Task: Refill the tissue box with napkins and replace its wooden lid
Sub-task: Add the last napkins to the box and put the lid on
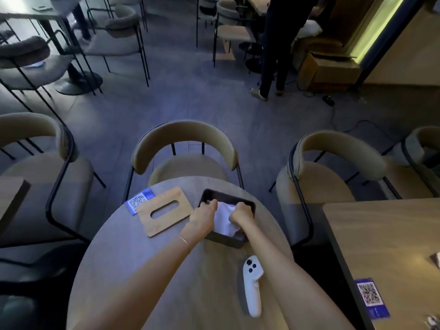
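Step in hand: the refill. Both hands are down in the dark tissue box [250,204], which sits open near the far edge of the round desk [133,265], at about 12 o'clock from the person. Left hand [206,211] is curled at the box's left rim, fingers closed against the white napkins [223,219]; right hand [241,213] is fisted on the same stack from the right side. Napkins are bunched and partly crumpled, one corner riding up over the near wall; judged not yet seated flat.

Wooden lid [164,211] lies flat on the desk at 9 o'clock from the box, just beside it, slot facing up, untouched. It partly overlaps a blue QR card [139,201] at its far-left corner.

Next move, as judged: press the stack level below the rim, tuck in the near corner, then free one hand to fetch the lid. The lid needs squaring to the box walls before lowering; a raised napkin corner would probably stop it seating.

Edges and room:
- box is close to the desk's far edge at 12 o'clock, chair [183,148] right behind; pushing forward risks sliding it off
- white controller [251,285] lies at 6 o'clock from the box, between the forearms, near the right arm's path back
- bare desk at 7 to 8 o'clock gives room to draw things nearer
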Action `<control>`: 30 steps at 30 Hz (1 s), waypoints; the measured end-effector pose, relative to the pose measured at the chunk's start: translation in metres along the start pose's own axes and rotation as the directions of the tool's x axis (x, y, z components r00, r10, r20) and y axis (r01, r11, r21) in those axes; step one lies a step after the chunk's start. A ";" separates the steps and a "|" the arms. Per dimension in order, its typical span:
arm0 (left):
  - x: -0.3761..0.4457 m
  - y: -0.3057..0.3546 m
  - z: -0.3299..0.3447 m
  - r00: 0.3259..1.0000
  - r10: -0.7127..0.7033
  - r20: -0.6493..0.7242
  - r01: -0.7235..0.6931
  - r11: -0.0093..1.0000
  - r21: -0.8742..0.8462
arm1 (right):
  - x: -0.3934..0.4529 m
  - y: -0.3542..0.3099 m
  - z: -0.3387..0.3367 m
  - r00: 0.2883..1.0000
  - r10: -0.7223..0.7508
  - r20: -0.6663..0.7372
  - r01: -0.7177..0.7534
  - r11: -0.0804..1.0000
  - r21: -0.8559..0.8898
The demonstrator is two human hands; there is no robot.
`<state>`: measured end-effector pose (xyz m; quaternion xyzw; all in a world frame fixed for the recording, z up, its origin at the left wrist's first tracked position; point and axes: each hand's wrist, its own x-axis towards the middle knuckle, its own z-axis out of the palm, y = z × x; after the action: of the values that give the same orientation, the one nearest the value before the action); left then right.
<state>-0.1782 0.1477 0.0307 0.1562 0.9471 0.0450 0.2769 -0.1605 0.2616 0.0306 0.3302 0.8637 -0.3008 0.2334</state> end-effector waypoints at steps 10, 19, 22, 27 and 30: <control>-0.006 0.002 0.021 0.995 -0.093 -0.019 0.095 0.975 0.202 | -0.014 0.000 0.024 0.996 -0.053 -0.071 0.039 0.980 -0.193; -0.071 -0.033 0.045 0.982 -0.187 -0.027 0.189 0.973 0.131 | -0.072 0.000 0.062 0.989 -0.139 0.046 0.146 0.964 -0.220; -0.096 -0.043 0.054 0.981 -0.192 -0.029 0.194 0.973 0.122 | -0.095 0.001 0.074 0.987 -0.148 0.056 0.158 0.942 -0.296; -0.132 -0.058 0.070 0.973 -0.231 0.003 0.230 0.970 0.076 | -0.129 0.000 0.089 0.975 -0.198 0.102 0.223 0.883 -0.413; -0.145 -0.067 0.074 0.976 -0.213 -0.037 0.213 0.977 -0.021 | -0.146 -0.011 0.085 0.933 -0.359 0.039 0.322 0.779 -0.538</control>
<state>-0.0412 0.0377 0.0308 0.0504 0.9631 0.0263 0.2630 -0.0528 0.1345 0.0619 0.1000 0.9653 -0.0739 0.2295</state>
